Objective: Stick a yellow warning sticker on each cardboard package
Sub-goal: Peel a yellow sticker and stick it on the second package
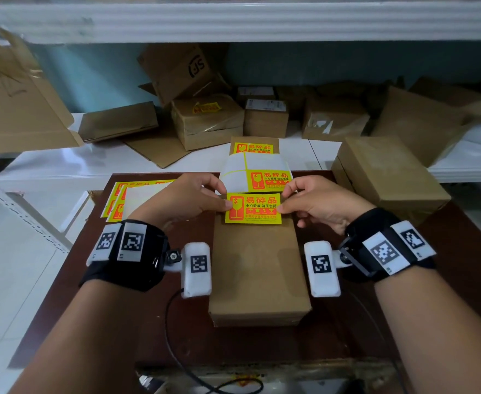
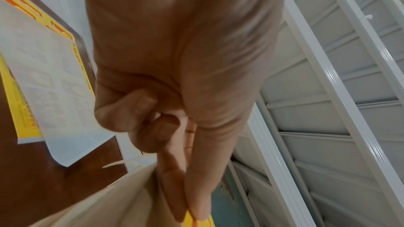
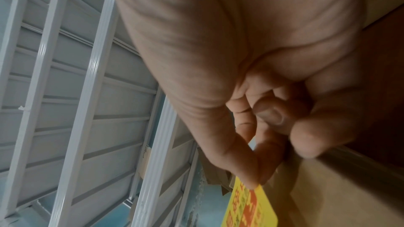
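Observation:
A flat cardboard package [image 1: 257,268] lies lengthwise on the brown table [image 1: 97,294] in front of me. Over its far end I hold a yellow warning sticker [image 1: 253,208] with red print. My left hand [image 1: 189,199] pinches the sticker's left edge between thumb and forefinger. My right hand [image 1: 316,201] pinches its right edge the same way. In the left wrist view the left hand [image 2: 174,127] pinches the sticker's yellow corner [image 2: 197,221] above the package [image 2: 113,201]. The right wrist view shows my right hand [image 3: 258,135] pinching the sticker [image 3: 251,208]. Whether the sticker touches the cardboard I cannot tell.
A backing sheet [image 1: 257,173] with one sticker left curls just beyond the package. More sticker sheets [image 1: 125,199] lie at the table's left. A closed box [image 1: 387,177] stands on the right. Several boxes [image 1: 208,120] crowd the white shelf [image 1: 63,169] behind.

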